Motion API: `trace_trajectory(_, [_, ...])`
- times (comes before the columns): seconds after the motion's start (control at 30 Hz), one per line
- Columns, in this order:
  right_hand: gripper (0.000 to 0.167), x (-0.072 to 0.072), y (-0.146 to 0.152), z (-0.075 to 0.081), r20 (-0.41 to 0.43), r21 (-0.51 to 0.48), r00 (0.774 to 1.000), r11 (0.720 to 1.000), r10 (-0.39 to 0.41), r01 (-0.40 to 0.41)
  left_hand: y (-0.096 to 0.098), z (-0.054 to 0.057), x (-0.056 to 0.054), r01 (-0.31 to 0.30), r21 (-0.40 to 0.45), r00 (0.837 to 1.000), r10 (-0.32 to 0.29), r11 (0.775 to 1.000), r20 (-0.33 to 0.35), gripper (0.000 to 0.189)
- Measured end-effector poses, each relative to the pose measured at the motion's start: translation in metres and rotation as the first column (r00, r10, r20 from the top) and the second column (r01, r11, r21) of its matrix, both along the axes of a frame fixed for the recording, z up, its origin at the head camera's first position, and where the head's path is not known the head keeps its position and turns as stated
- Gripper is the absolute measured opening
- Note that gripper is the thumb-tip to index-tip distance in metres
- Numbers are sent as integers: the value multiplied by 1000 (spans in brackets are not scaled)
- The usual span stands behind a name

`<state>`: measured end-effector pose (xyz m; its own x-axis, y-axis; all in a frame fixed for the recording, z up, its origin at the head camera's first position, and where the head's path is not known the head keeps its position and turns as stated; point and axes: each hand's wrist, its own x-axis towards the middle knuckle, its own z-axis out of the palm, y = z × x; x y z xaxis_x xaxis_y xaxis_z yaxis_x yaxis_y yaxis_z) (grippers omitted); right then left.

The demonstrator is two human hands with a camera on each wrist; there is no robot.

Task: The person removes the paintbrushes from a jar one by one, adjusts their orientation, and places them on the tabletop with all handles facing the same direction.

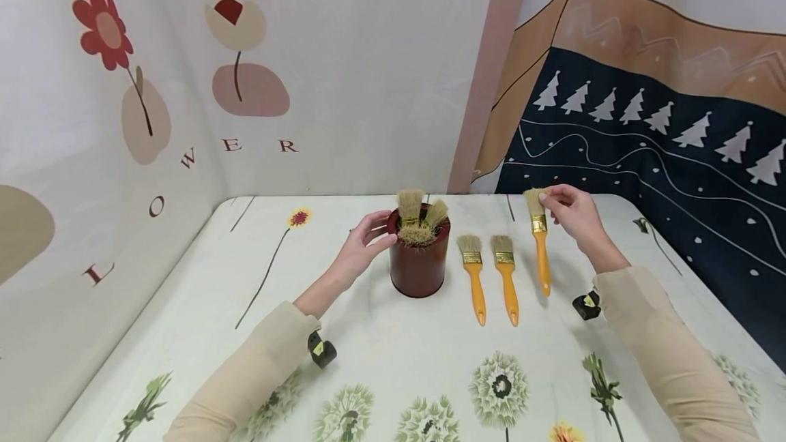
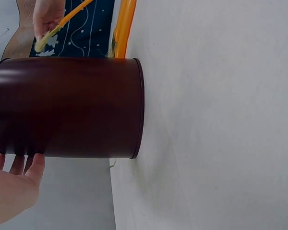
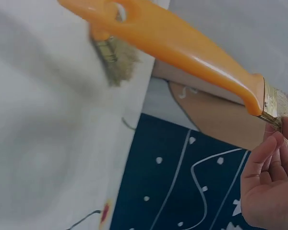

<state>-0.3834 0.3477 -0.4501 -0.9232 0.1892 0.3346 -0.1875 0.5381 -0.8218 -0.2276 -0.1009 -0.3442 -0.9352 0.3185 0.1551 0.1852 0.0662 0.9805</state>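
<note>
My right hand (image 1: 574,215) pinches a paintbrush (image 1: 542,258) by its bristles, with the orange handle hanging down above the table. In the right wrist view thumb and fingertips meet at the brush's bristles (image 3: 284,103). My left hand (image 1: 359,251) touches the left side of a dark red cylindrical pot (image 1: 419,268) with its fingers nearly straight. Bristle ends stick up out of the pot, one upright brush (image 1: 410,204) and a leaning one (image 1: 437,213); more bristles (image 1: 415,235) show at the front rim. Their handles are hidden inside.
Two paintbrushes, one nearer the pot (image 1: 475,292) and one to its right (image 1: 508,292), lie side by side, bristles away from me. The white flower-printed tablecloth (image 1: 368,333) reaches back to a printed fabric wall (image 1: 362,74). Dark patterned fabric (image 1: 620,135) hangs at the right.
</note>
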Motion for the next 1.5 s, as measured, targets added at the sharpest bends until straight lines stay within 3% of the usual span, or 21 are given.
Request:
trace_trajectory(0.4, [40,24,-8,-3,81,45,997,999,6,-10,0,-1,-1,0,-1,1000,0,1000,-8,50])
trace_trajectory(0.7, [33,68,-34,40,211,-80,973,993,97,-82,-3,-20,-16,-6,13,1000,6,1000,-2,50])
trace_trajectory(0.8, [32,65,-33,34,212,-50,973,995,95,-86,-3,-22,-16,-14,3,1000,15,1000,-10,50])
trace_trajectory(1.0, [38,42,-20,-1,176,93,983,994,42,-59,-3,-22,-16,-23,1,999,23,1000,-24,51])
trace_trajectory(1.13, [37,42,-20,-5,201,90,979,995,29,-48,-3,-23,-16,-21,2,999,21,1000,-26,52])
trace_trajectory(1.27, [37,55,-28,9,234,70,970,994,60,-78,-3,-23,-17,-20,2,1000,20,1000,-23,52])
trace_trajectory(1.5, [37,91,-56,53,371,1,926,997,76,-83,-4,-19,-16,-3,7,1000,3,1000,2,51])
